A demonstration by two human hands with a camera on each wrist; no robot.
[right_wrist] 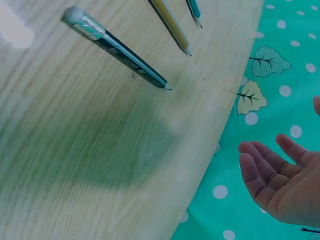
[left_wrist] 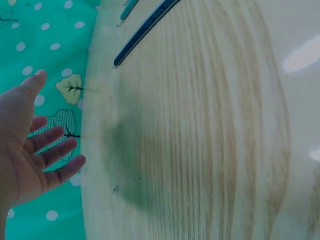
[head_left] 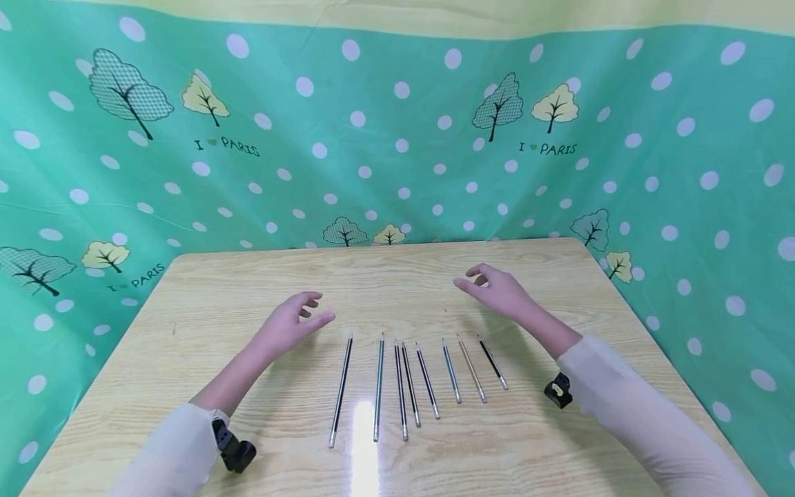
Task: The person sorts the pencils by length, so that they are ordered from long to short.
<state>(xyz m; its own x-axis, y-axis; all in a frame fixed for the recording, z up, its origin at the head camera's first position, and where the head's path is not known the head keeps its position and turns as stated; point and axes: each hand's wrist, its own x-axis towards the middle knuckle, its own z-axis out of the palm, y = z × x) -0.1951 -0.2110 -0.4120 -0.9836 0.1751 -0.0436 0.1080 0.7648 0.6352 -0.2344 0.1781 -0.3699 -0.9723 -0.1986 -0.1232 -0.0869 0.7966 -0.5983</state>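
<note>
Several pencils lie side by side on the wooden table, points away from me, in a row running from long at the left to short at the right. A long dark pencil (head_left: 341, 390) marks the left end; beside it is a teal pencil (head_left: 379, 390). Toward the right lie a gold-coloured pencil (head_left: 472, 369) and a short black pencil (right_wrist: 131, 62) with a white eraser in a silver ferrule. My left hand (head_left: 292, 323) hovers left of the row, fingers relaxed, holding nothing. Beyond the row's right end hovers my right hand (head_left: 497, 291), also holding nothing, its fingers loosely bent.
The pale wooden table (head_left: 217, 304) ends at a green polka-dot cloth (head_left: 397, 138) printed with trees, hanging behind and at the sides. A black wrist camera (head_left: 233, 447) sits on the left cuff, another camera (head_left: 558, 391) on the right. Light glares on the table's front.
</note>
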